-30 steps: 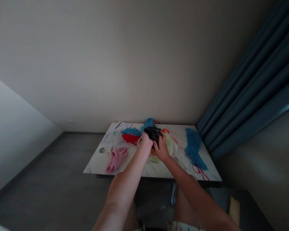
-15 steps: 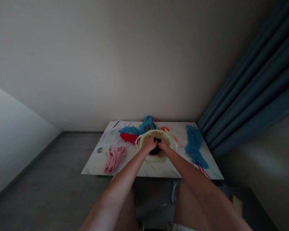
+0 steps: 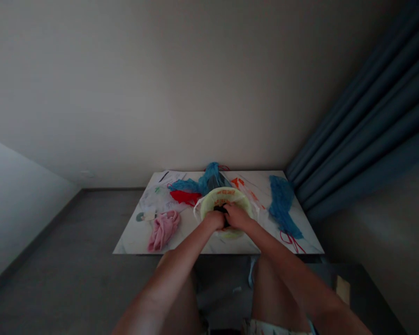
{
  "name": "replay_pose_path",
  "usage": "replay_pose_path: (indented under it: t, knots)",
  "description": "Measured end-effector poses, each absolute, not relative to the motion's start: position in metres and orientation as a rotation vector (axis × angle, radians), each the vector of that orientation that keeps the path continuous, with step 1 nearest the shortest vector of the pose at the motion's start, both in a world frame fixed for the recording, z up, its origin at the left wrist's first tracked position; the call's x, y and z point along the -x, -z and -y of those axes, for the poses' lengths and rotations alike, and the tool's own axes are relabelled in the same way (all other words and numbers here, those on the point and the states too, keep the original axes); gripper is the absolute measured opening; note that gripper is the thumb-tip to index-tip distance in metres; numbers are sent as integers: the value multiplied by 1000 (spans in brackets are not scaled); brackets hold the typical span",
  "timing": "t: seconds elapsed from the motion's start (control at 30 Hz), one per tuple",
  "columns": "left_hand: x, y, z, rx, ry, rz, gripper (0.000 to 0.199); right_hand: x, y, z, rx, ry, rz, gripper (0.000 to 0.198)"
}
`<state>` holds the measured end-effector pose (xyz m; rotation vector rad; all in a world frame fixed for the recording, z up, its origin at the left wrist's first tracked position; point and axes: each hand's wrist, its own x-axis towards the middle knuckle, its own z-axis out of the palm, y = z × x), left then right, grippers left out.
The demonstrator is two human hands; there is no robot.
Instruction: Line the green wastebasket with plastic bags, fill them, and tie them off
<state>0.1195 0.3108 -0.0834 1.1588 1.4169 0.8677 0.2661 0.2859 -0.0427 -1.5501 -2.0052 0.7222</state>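
Both my hands are down inside a pale yellow-green tub (image 3: 248, 204) at the middle of the table, with a whitish plastic bag (image 3: 197, 211) hanging over its rim. Between them is a soft black bundle (image 3: 220, 209); whether it is cloth or plastic I cannot tell. My left hand (image 3: 214, 220) is closed on its near left side, fingers mostly hidden. Across from it, my right hand (image 3: 236, 215) is closed on the bundle's right side, fingers curled over it. Orange print or stain shows on the tub's inner far wall.
A pink cloth (image 3: 164, 230), a red piece (image 3: 185, 197) and a clear bag (image 3: 153, 197) lie left on the white table (image 3: 192, 239). Blue bags (image 3: 209, 179) sit behind the tub; another blue bag (image 3: 282, 204) lies right. A dark curtain (image 3: 366, 121) hangs right.
My left hand has turned and dropped toward the tub's near side. The right hand reaches further over the black bundle, less of which shows. The tub appears tilted more toward me.
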Motion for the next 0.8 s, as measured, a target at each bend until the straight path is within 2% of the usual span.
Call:
replay_pose_path:
  t: [0.1,0.2,0.27,0.33,0.4,0.47,0.63,0.7,0.8]
  knots:
    - [-110,67,-316,-1315,-793,-1418,34,-303,43,-258,1588,-486,1821,26]
    - [-74,42,-318,-1623,-900,-1484,23,-349,56,-237,1778,-260,1373,57]
    - [-39,32,-314,-1806,-962,-1712,52,-373,72,-233,1894,-452,1197,69]
    - [-6,31,-308,-1701,-799,-1927,68,-385,85,-235,1938,-764,1144,60]
    - [17,37,-299,-1470,-533,-1840,71,-386,91,-237,1933,-1027,1130,54]
    - [26,46,-289,-1234,-431,-1597,75,-381,90,-236,1882,-1253,1050,54]
    - [15,67,-256,-843,-699,-1143,72,-375,84,-219,1470,-1874,655,60]
    - [11,75,-245,-707,-760,-1063,71,-376,87,-212,1282,-1997,584,63]
    - [12,85,-235,-542,-645,-1011,64,-377,93,-206,1240,-1968,549,57]
